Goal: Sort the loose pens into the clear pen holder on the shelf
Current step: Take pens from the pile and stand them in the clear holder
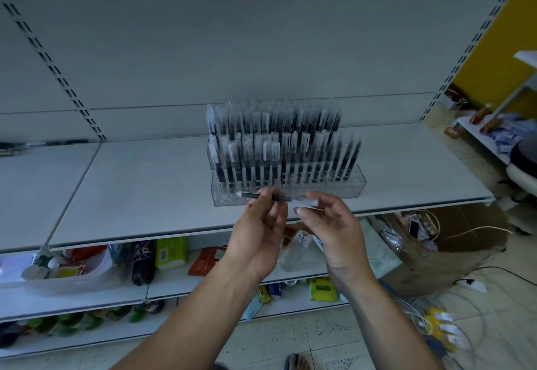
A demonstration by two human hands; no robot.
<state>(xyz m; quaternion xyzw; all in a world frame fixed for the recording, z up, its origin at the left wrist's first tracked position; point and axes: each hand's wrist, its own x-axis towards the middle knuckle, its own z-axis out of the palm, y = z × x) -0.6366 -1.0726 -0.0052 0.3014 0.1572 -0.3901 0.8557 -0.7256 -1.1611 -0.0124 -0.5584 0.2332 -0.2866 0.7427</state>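
Nearest, the left hand (258,224) pinches the dark barrel of a pen (252,195) while the right hand (331,221) curls round its clear cap end, holding it level. Just beyond, at twelve o'clock, the clear pen holder (353,185) stands on the shelf (145,183); best to swing the pen upright, tip down, and lower it into a free hole.

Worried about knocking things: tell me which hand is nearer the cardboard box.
Right. The right hand holds the pen's right end, with the cardboard box further right and lower; the left hand holds its left end, farther off.
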